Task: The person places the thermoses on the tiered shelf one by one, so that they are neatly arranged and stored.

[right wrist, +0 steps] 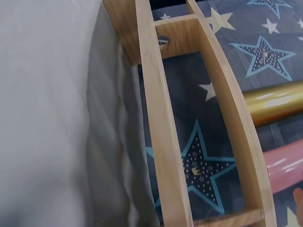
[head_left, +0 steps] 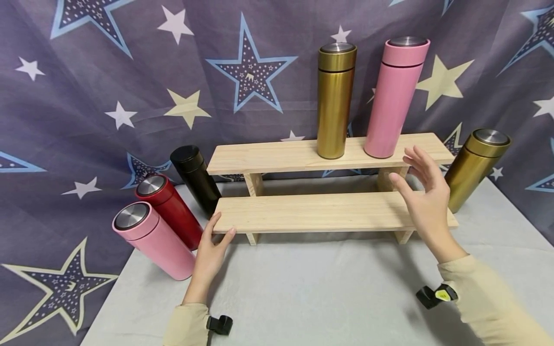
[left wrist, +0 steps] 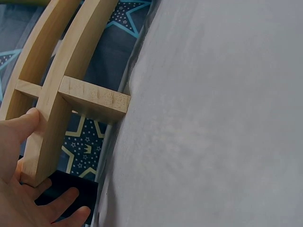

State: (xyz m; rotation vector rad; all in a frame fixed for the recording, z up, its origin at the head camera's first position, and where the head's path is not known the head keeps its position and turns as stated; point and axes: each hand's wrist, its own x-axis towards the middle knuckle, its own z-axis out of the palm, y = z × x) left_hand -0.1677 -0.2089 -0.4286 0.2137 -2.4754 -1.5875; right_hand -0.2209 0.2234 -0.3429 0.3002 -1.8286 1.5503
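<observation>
You can read no text, brand or number here. Small crown signs sit inside patterned stars on the backdrop, one beyond the wooden shelf and one at the left. Any marking on the yellow patch by your right cuff is too small to read.

Your head view looking forward and down on the whole wooden stand, your left-wrist view close, rolled sideways at its left end, your right-wrist view close, rolled oppositely, the stand shared by all three
</observation>
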